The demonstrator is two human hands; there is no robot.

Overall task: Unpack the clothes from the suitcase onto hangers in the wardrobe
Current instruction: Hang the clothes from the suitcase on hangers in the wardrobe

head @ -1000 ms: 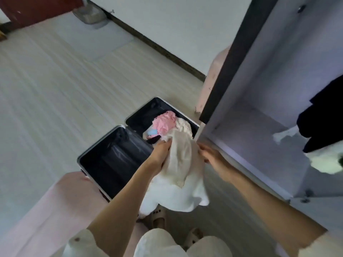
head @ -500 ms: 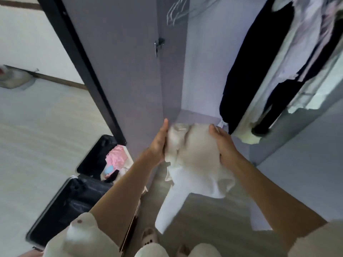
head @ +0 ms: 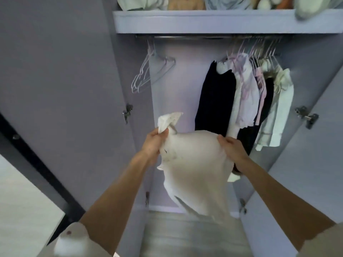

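I hold a white garment (head: 194, 164) up in front of the open wardrobe. My left hand (head: 154, 143) grips its upper left edge, where a bunched bit of fabric sticks up. My right hand (head: 232, 147) grips its upper right edge. The cloth hangs down between my arms. Several empty pale hangers (head: 146, 73) hang at the left end of the rail (head: 185, 37). The suitcase is out of view.
Dark and light clothes (head: 241, 101) hang on the right half of the rail. A shelf (head: 204, 21) above carries folded items. The left wardrobe door (head: 65, 89) and the right door (head: 315, 145) stand open on both sides of me.
My view has swung up from the suitcase on the floor to the wardrobe interior. Both hands have lifted the white garment and spread it wider.
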